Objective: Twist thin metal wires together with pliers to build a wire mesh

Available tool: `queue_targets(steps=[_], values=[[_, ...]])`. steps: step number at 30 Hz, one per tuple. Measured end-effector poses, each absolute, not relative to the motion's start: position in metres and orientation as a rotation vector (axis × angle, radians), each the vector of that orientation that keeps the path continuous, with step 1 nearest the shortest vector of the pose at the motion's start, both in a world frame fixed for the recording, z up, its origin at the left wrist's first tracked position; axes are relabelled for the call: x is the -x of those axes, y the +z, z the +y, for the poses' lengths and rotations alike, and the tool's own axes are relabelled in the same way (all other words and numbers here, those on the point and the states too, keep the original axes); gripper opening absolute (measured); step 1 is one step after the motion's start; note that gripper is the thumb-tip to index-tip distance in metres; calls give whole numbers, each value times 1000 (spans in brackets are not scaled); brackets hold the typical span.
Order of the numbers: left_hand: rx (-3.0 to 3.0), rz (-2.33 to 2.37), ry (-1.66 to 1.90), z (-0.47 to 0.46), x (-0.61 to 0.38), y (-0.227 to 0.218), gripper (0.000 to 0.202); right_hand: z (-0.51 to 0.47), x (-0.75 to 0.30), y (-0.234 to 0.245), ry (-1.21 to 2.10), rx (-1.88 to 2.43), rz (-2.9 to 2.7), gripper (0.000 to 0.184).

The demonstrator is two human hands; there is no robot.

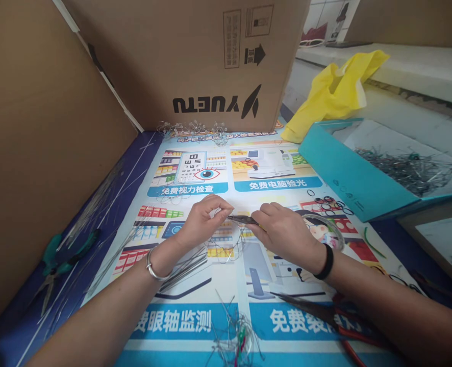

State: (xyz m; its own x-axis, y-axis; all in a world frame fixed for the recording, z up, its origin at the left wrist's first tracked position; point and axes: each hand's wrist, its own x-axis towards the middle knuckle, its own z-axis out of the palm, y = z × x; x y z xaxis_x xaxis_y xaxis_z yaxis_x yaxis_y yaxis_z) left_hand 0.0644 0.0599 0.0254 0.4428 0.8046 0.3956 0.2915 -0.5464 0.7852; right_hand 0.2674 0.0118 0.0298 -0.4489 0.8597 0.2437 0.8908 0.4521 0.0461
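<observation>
My left hand (205, 220) pinches the end of a thin wire between thumb and fingers, close to the tip of the pliers. My right hand (281, 229) is wrapped round a pair of pliers (242, 219); the dark jaws point left toward my left fingertips, and the handles are mostly hidden in the palm. Below both hands hangs a loose tangle of thin bent wire (226, 251), over the printed sheet (229, 201). A bundle of straight wires (185, 269) lies beside my left wrist. Whether the jaws grip the wire is too small to tell.
Green-handled pliers (52, 267) lie at left, red-handled pliers (343, 331) under my right forearm. A wire clump (237, 334) lies in front. Several black rings (329, 206) sit near the turquoise box (336, 173) of wire pieces. Cardboard (195, 61) stands behind, a yellow bag (325, 99) at back right.
</observation>
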Motion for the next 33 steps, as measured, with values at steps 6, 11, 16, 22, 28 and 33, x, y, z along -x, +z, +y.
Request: queue_targets(steps=[6, 11, 16, 22, 28, 33], values=[[-2074, 922, 1046, 59, -64, 26, 10, 12, -268, 28, -230, 1525, -2504, 25], [-2093, 926, 1047, 59, -65, 26, 10, 13, -267, 29, -205, 1525, -2510, 27], [-2107, 937, 1033, 60, -64, 26, 10, 14, -267, 28, -205, 1541, -2507, 26], [-2098, 1017, 1036, 61, -63, 24, 9, 17, -268, 26, -246, 1518, -2508, 24], [-2072, 1116, 1067, 61, -63, 24, 9, 18, -270, 30, -212, 1530, -2482, 27], [-2085, 1159, 1071, 59, -64, 29, 9, 17, -269, 34, -150, 1556, -2490, 27]])
